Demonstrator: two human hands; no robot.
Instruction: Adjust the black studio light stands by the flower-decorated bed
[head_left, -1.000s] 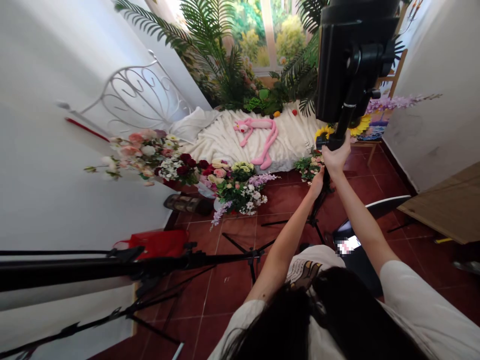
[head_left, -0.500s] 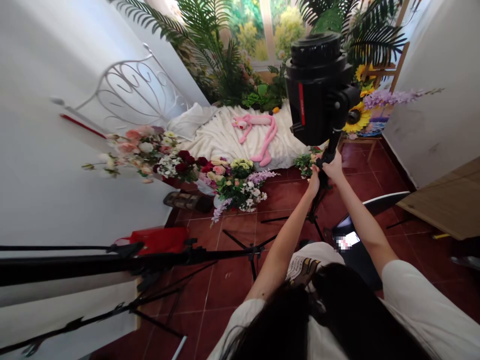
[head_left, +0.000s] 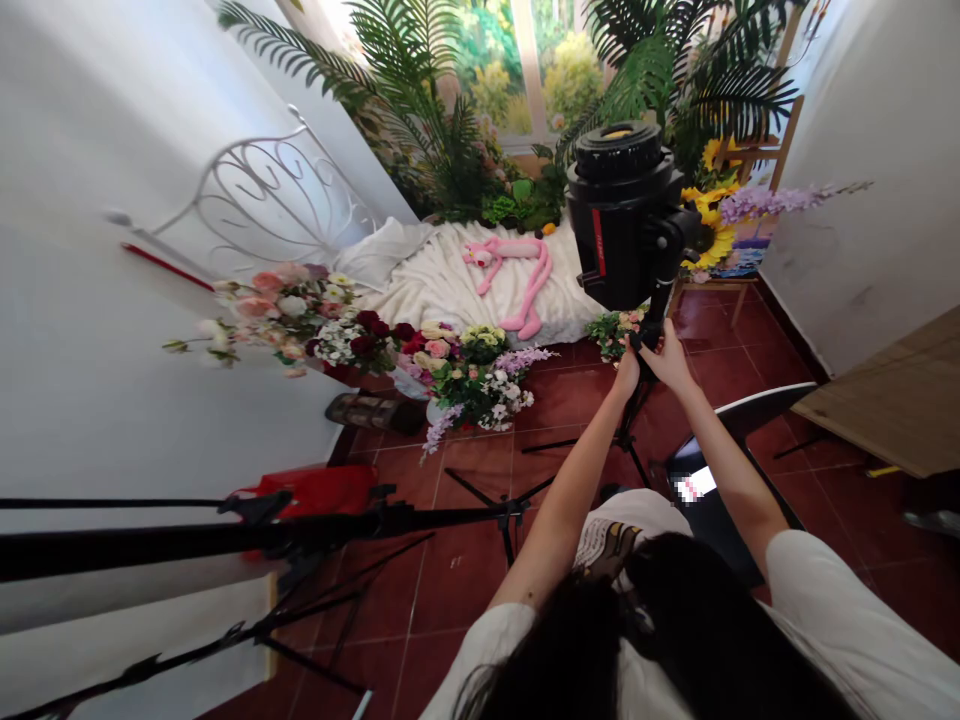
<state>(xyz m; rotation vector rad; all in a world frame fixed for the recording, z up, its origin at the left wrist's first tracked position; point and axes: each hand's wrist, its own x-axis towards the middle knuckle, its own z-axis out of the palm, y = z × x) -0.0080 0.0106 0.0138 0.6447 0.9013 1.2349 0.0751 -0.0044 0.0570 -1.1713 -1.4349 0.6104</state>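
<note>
A black studio light (head_left: 622, 225) with a red stripe stands upright on a thin black light stand (head_left: 628, 425). Just below the lamp head, my left hand (head_left: 628, 372) is closed around the stand's pole. My right hand (head_left: 670, 356) grips the same pole at its dark clamp, slightly higher and to the right; part of its fingers is hidden behind the pole. Both arms reach forward. Beyond the lamp, a pink plush toy (head_left: 517, 247) lies on a cream furry blanket (head_left: 420, 270).
Flowers (head_left: 480, 375) line the blanket's near side, with a white metal headboard (head_left: 262, 185) at left. Another black stand (head_left: 315, 522) crosses the lower left by a red bag (head_left: 319, 488). At right are a chair (head_left: 765, 405) holding a lit phone (head_left: 697, 485) and a wooden panel (head_left: 892, 400).
The lamp head sits lower in view, and its top shows more. My hands have dropped slightly with it, still on the pole.
</note>
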